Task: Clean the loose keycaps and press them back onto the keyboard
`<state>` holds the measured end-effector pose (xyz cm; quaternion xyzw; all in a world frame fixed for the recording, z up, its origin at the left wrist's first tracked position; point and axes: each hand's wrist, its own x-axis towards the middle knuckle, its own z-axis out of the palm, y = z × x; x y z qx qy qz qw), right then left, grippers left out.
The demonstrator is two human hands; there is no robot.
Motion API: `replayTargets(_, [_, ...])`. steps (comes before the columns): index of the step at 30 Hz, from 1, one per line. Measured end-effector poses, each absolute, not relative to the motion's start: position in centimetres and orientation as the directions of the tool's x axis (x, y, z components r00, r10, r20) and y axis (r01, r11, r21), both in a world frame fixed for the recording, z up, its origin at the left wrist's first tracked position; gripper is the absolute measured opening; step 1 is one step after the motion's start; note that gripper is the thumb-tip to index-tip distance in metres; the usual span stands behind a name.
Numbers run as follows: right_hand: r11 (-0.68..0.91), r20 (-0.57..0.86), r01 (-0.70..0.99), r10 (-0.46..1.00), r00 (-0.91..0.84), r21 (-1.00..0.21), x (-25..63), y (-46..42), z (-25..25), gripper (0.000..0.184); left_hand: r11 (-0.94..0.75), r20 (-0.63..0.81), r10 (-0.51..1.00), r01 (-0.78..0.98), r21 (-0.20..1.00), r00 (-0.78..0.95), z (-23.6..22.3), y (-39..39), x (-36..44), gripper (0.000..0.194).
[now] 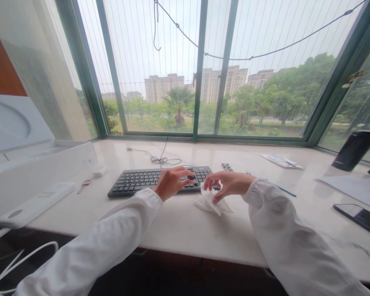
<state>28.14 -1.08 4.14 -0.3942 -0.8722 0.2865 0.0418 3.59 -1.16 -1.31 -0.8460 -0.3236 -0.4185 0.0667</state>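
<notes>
Between our sleeves [123,226], which wall off both sides, we could pass a hand along the bare front of the table [197,236]. The tissue [217,205] stands before the right end of the keyboard [135,181]. Behind, a tangled cable [165,160] blocks us; right of it, room runs to the window frame [253,140].

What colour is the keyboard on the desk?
The keyboard is black; it shows best in the head view.
</notes>
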Motion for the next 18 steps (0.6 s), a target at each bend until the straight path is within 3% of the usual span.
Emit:
replayTargets(3, [0.529, -0.288, 0.715, 0.672, -0.682, -0.458, 28.6, -0.9, 3.4, 0.046, -0.798, 0.760, 0.479, 0.578, 0.168, 0.440, -1.3, -1.2, 3.7, 0.023])
replayTargets(5, [0.496, -0.304, 0.754, 0.707, -0.639, -0.431, 28.5, -0.5, 2.8, 0.040, -0.816, 0.763, 0.473, 0.547, 0.189, 0.441, -1.2, -1.4, 3.7, 0.022])
replayTargets(8, [0.449, -0.172, 0.703, 0.763, -0.623, -0.551, 28.2, -0.1, 2.5, 0.038, -0.849, 0.777, 0.451, 0.479, 0.222, 0.439, -0.8, -1.7, 3.7, 0.022])
replayTargets(13, [0.382, 0.180, 0.419, 0.877, -0.446, -0.824, 27.1, 0.0, 2.8, 0.048, -0.878, 0.822, 0.403, 0.424, 0.224, 0.401, -0.5, -2.2, 3.7, 0.021])
replayTargets(18, [0.342, 0.226, 0.167, 0.846, -0.483, -0.925, 24.5, -0.5, 1.7, 0.056, -0.845, 0.846, 0.426, 0.476, 0.244, 0.322, -0.5, -2.3, 3.6, 0.019])
